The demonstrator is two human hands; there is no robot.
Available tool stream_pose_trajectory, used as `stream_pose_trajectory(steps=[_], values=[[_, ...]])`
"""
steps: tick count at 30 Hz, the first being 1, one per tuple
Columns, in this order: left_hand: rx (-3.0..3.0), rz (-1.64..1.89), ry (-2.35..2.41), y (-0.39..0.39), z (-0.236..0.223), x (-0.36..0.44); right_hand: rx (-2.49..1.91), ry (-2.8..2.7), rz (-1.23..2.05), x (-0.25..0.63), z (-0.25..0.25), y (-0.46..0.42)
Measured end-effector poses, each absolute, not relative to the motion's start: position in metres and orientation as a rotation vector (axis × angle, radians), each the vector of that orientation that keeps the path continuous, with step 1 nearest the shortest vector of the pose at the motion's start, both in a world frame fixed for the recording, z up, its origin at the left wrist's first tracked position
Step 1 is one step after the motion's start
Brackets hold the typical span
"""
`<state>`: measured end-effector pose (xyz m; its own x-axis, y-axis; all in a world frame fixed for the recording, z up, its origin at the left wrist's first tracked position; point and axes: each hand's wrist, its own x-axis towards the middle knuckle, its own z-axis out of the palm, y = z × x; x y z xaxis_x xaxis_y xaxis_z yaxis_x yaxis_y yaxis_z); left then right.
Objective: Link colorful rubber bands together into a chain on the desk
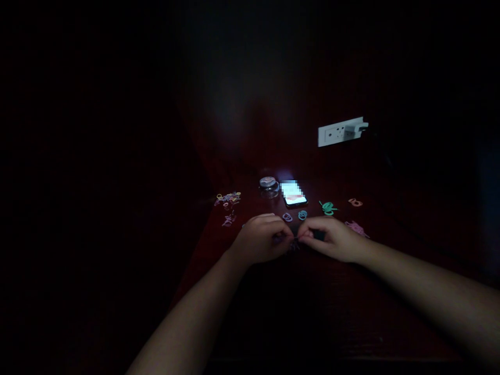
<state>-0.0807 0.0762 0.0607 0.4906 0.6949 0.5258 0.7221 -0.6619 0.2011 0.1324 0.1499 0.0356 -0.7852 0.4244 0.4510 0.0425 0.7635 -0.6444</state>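
In a very dark room both my hands meet over a dark red table (pixel 344 312). My left hand (pixel 261 238) is curled with its fingertips pinched together. My right hand (pixel 332 238) is pinched too, its fingertips touching those of the left. Between them is something tiny that I cannot make out. Small coloured rubber bands lie around: a purple one (pixel 287 217) and a blue one (pixel 302 214) just beyond my fingers, green ones (pixel 328 208) to the right, a pink heap (pixel 355 227) by my right hand.
A lit phone (pixel 294 193) lies flat beyond my hands, beside a small round clear container (pixel 268 183). A mixed heap of bands (pixel 228 199) lies at the left. A white wall socket (pixel 339 132) with a charger plugged in is at the back right.
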Motion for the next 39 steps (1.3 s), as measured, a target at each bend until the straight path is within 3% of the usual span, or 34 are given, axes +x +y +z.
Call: stream_pose_trajectory(steps=[6, 13, 28, 39], values=[[-2.71, -0.887, -1.242, 0.077, 0.062, -0.082, -0.416, -2.362, 0.795, 0.133, 0.035, 0.156], [-2.718, -0.869, -1.252, 0.077, 0.061, -0.083, -0.382, -2.38, 0.964, 0.133, 0.036, 0.15], [-2.773, -0.527, -1.386, 0.088, 0.063, -0.121, -0.367, -2.389, 0.752, 0.138, 0.035, 0.163], [-2.722, -0.494, -1.44, 0.102, 0.046, -0.121, -0.38, -2.395, 0.763, 0.138, 0.034, 0.164]])
